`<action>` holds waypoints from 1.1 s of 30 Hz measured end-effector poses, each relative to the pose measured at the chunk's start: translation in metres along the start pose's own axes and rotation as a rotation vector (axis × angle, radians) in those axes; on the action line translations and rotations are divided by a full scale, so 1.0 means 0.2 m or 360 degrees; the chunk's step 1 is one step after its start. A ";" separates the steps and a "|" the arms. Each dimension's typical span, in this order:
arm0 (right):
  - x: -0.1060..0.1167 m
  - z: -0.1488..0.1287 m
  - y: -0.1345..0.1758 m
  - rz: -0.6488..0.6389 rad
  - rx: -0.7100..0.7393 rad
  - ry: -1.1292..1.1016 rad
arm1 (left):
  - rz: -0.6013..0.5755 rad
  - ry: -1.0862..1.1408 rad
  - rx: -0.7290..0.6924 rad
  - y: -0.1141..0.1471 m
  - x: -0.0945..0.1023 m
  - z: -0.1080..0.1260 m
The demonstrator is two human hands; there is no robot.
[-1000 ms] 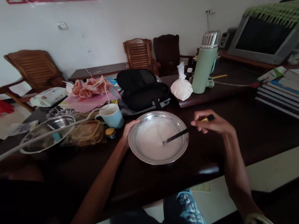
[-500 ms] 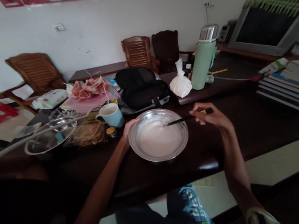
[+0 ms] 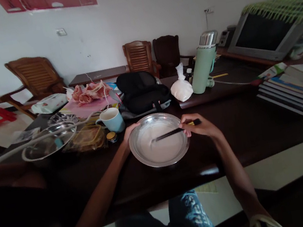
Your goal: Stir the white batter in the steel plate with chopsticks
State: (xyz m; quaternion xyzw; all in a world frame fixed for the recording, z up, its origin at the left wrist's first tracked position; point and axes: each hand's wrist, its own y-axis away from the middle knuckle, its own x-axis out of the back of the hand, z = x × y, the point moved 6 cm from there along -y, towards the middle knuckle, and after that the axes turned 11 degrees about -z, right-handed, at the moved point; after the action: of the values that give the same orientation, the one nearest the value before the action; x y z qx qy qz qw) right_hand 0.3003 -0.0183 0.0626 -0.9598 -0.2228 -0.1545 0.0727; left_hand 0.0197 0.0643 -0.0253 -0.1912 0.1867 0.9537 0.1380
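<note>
A shallow metal bowl [image 3: 164, 163] stands at the front of the dark table, with a smooth off-white mixture [image 3: 162, 151] inside. My left hand [image 3: 130, 132] is closed on the bowl's left rim. From the right side, my right hand [image 3: 196, 124] grips black chopsticks [image 3: 169, 133] with a gold band near the top end. Their tips dip into the mixture left of its middle, blurred by motion. Close to my left hand stand a light blue mug [image 3: 114, 121] and a small jar with a yellow lid [image 3: 111, 137].
Behind the bowl are a black bag [image 3: 144, 95], a tied plastic bag of white powder [image 3: 181, 89] and a green thermos [image 3: 204, 69]. Another metal bowl [image 3: 23, 153] and plastic-wrapped containers [image 3: 89, 137] lie left. Stacked books [image 3: 283, 98] stand right. A pale cable [image 3: 39, 140] crosses the left side.
My right hand has moved left, nearer the bowl's rim, and the chopstick tips have swept left and down through the mixture. My left hand stays on the rim. The view has shifted slightly.
</note>
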 end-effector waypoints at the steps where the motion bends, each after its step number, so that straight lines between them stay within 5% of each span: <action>1: 0.02 0.00 0.01 0.0119 0.0014 0.0015 | -0.0018 0.0006 0.0005 0.00 0.00 0.00; 4: 0.07 0.01 0.03 0.0235 -0.0061 0.0083 | -0.0057 0.0019 0.0035 0.01 -0.02 -0.01; 8: -0.01 0.02 0.01 -0.0146 -0.0036 0.0001 | -0.0054 0.0027 0.0056 0.02 -0.03 -0.01; 11: 0.05 0.00 0.02 0.0155 0.0014 0.0049 | -0.0127 0.0071 0.0074 0.01 -0.03 -0.02; 13: 0.06 0.01 0.03 0.0177 -0.0047 0.0073 | -0.0166 0.0084 0.0077 0.00 -0.02 -0.03; 17: -0.01 0.02 -0.01 -0.0183 -0.0040 -0.0057 | -0.0140 0.0047 0.0100 -0.01 -0.02 -0.03; 21: 0.06 0.02 0.00 0.0162 -0.0001 -0.0002 | -0.0095 0.0028 0.0077 0.01 -0.04 -0.01; 25: 0.00 0.04 0.00 -0.0180 -0.0059 -0.0062 | -0.0016 0.0011 0.0093 0.02 -0.03 0.00; 30: 0.06 0.02 0.02 0.0162 -0.0039 0.0010 | -0.0071 0.0064 0.0088 0.01 -0.03 -0.01; 33: -0.01 0.01 0.00 -0.0112 -0.0093 -0.0014 | -0.0074 0.0068 0.0116 0.01 -0.03 -0.02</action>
State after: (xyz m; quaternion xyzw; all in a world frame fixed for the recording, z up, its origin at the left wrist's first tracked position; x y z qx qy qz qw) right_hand 0.3003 -0.0190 0.0598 -0.9538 -0.2520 -0.1592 0.0384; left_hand 0.0261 0.0592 -0.0247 -0.2107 0.2196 0.9385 0.1629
